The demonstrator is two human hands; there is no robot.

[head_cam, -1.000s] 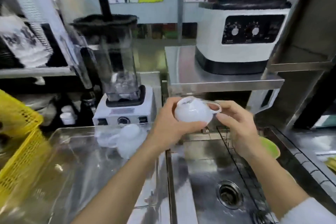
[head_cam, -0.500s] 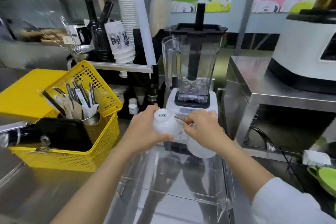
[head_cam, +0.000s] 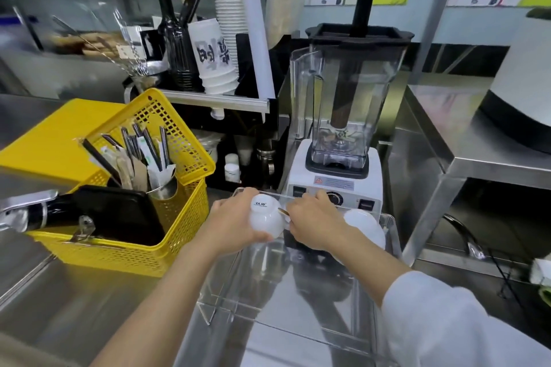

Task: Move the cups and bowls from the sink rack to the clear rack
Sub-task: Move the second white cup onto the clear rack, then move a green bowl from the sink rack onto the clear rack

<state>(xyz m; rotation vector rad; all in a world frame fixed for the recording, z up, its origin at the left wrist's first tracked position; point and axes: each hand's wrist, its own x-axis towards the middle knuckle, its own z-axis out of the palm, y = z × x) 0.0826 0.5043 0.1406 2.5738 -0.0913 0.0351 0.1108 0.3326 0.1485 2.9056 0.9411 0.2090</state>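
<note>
Head view, frame centre: my left hand (head_cam: 235, 223) grips the upturned cup (head_cam: 266, 215), right hand (head_cam: 313, 222) pinches its handle; I'd lower it gently into the clear rack (head_cam: 390, 235).

A glossy white ceramic cup (head_cam: 266, 216) with small dark lettering on its base — illegible here; a yellow perforated plastic basket (head_cam: 167, 158); a white-based blender with black lid (head_cam: 343, 116); a colourless clear acrylic rack (head_cam: 298, 292).

The upturned base of the white cup (head_cam: 265, 216) reads "YAMI"; the blender's (head_cam: 337, 185) warning label is illegible.
</note>
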